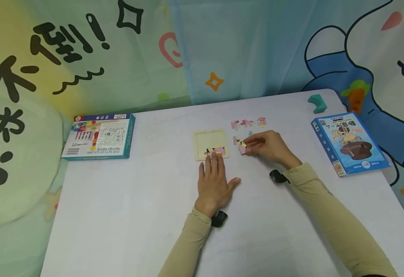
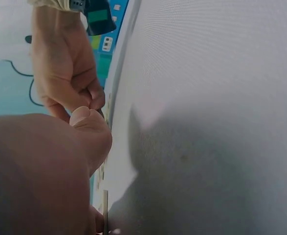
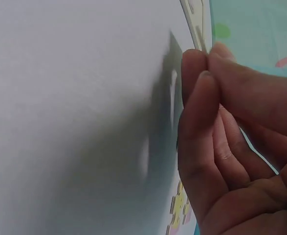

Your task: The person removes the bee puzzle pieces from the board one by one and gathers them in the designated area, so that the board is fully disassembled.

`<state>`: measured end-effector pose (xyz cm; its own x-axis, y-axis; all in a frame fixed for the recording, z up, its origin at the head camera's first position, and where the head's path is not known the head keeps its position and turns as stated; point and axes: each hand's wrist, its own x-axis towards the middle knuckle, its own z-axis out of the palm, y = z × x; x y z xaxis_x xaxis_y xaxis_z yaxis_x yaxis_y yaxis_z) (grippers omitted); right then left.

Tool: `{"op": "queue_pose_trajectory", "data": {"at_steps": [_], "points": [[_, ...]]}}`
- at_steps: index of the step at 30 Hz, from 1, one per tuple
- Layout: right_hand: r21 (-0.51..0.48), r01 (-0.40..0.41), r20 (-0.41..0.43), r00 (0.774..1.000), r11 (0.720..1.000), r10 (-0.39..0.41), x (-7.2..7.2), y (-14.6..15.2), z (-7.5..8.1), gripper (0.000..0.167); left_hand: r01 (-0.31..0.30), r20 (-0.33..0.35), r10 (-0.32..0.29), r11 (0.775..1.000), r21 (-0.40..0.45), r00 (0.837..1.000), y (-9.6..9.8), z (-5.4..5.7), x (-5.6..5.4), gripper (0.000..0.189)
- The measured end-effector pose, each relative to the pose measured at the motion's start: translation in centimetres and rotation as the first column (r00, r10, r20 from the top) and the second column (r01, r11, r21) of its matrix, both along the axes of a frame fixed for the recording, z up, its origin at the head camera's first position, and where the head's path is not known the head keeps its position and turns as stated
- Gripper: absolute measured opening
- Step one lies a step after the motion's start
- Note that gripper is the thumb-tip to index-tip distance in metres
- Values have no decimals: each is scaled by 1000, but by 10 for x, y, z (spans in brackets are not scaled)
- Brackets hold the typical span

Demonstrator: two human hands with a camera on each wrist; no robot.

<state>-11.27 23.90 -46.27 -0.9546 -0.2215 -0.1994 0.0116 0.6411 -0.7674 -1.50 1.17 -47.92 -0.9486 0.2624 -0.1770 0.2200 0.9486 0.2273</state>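
Note:
A pale square puzzle tray [image 1: 197,143] lies mid-table, with a few joined pink and yellow pieces [image 1: 218,149] along its near side. My left hand [image 1: 213,184] lies palm down, its straight fingertips on the tray's near edge. To the right of the tray, my right hand [image 1: 265,147] pinches a small puzzle piece [image 1: 242,148] between thumb and fingers. In the right wrist view, the pinched piece [image 3: 202,41] shows only as a thin edge at the fingertips. Beyond that hand are several loose pink puzzle pieces [image 1: 246,123], partly hidden by it.
At the left back of the table is a teal-edged box [image 1: 98,136]. A blue box [image 1: 352,144] with a cartoon picture lies at the right, and a green curved piece [image 1: 317,103] sits near the back right corner. A printed curtain [image 1: 243,46] hangs behind.

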Motion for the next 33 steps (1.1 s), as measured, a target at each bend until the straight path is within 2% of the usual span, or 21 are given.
{"op": "queue_pose_trajectory", "data": {"at_steps": [7,14,18,28,33], "points": [[9,-55,15,998,998,54,6,-4,-4,41,5,-2,-5,999,-37,1000,2,-2,-2,97],[44,-81,-81,993,996,85,10,-5,-11,35,10,-8,-10,999,-39,1000,0,-3,-1,97],[75,-95,-107,989,993,103,11,-5,-11,35,20,-1,-20,999,-27,1000,-2,-2,-3,95],[85,-121,-86,988,989,128,9,-7,-10,37,23,-62,-24,1000,-13,998,-4,-3,-7,93],[94,-153,-93,982,984,162,6,-6,-7,36,23,-48,-24,999,-26,999,-2,-8,-6,97]]}}
